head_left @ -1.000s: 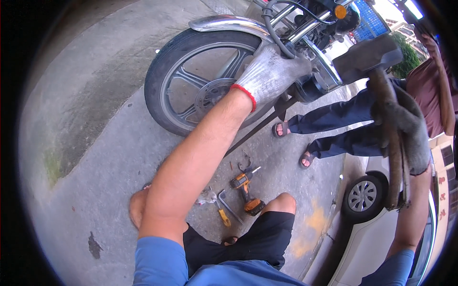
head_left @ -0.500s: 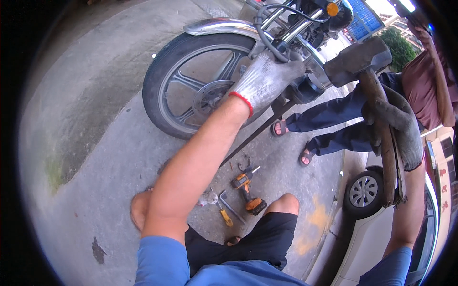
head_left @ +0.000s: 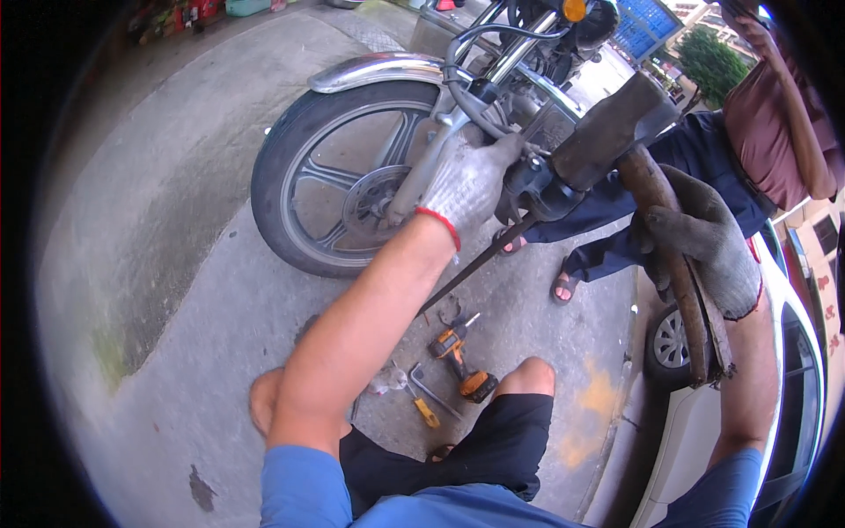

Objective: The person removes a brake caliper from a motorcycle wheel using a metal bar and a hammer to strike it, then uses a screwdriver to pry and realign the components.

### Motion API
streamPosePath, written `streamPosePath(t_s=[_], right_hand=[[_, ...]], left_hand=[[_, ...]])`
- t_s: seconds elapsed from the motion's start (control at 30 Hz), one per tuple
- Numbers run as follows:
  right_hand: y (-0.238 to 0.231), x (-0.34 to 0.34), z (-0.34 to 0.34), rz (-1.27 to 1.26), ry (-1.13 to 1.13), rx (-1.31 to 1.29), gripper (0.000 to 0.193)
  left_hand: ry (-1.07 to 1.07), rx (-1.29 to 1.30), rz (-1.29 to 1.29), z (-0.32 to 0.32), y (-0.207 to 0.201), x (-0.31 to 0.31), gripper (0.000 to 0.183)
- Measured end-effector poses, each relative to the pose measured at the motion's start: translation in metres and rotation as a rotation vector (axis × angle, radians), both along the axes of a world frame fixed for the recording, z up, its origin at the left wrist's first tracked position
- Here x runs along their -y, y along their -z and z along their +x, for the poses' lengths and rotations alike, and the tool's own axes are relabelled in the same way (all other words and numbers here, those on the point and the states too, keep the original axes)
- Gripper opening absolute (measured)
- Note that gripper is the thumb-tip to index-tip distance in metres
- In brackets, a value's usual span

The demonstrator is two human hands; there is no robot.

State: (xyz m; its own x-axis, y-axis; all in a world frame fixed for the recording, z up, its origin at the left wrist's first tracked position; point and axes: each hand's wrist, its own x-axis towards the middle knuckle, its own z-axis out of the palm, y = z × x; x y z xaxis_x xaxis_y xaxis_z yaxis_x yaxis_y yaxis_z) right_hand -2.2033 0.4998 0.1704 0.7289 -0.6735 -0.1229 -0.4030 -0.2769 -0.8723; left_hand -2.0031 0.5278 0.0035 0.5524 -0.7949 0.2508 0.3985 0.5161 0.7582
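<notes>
1. The left hand (head_left: 471, 180), in a white knit glove with a red cuff, was closed around the lower end of the motorcycle's fork leg (head_left: 421, 176), just beside a dark clamp-like part (head_left: 537, 189).
2. The right hand (head_left: 704, 242), in a grey knit glove, was wrapped tight around the wooden handle of a hammer (head_left: 647, 176), roughly midway along it.
3. The hammer's dark, blocky steel head was raised near the clamp-like part; whether it touched could not be told.
4. The handle looked worn and brown, its lower end frayed.
5. What the left fingers pressed against was hidden under the glove, and the upper motorcycle was cut off by the picture's rim.
6. The front wheel (head_left: 339, 176), black-tyred with cast spokes under a chrome mudguard (head_left: 378, 70), stood on the grey concrete ground (head_left: 176, 264).
7. A thin dark rod (head_left: 475, 264) slanted down from the clamp; its lower end was hard to make out.
8. On the ground between the knees lay an orange cordless drill (head_left: 458, 356) and a yellow-handled tool (head_left: 422, 407).
9. Another person (head_left: 704, 150) in dark trousers and sandals sat beyond, partly cut off.
10. A white car (head_left: 704, 422) stood at the right.
</notes>
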Motion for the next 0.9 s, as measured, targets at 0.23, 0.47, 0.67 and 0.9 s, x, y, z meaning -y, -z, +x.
streamPosePath(t_s=[0.23, 0.47, 0.67, 0.9], right_hand=[[-0.003, 0.001, 0.002, -0.012, -0.004, -0.048, 0.064], [-0.024, -0.005, -0.007, -0.254, 0.048, 0.144, 0.056], [-0.002, 0.005, -0.008, -0.232, 0.068, 0.096, 0.058], [-0.015, 0.007, -0.013, -0.091, 0.023, 0.066, 0.061]], left_hand=[[-0.195, 0.183, 0.132, -0.001, 0.009, 0.009, 0.026], [-0.247, 0.252, 0.04, 0.0, 0.011, 0.014, 0.025], [-0.298, 0.381, 0.242, 0.005, 0.003, 0.008, 0.029], [-0.301, 0.386, 0.184, 0.005, 0.011, 0.017, 0.027]])
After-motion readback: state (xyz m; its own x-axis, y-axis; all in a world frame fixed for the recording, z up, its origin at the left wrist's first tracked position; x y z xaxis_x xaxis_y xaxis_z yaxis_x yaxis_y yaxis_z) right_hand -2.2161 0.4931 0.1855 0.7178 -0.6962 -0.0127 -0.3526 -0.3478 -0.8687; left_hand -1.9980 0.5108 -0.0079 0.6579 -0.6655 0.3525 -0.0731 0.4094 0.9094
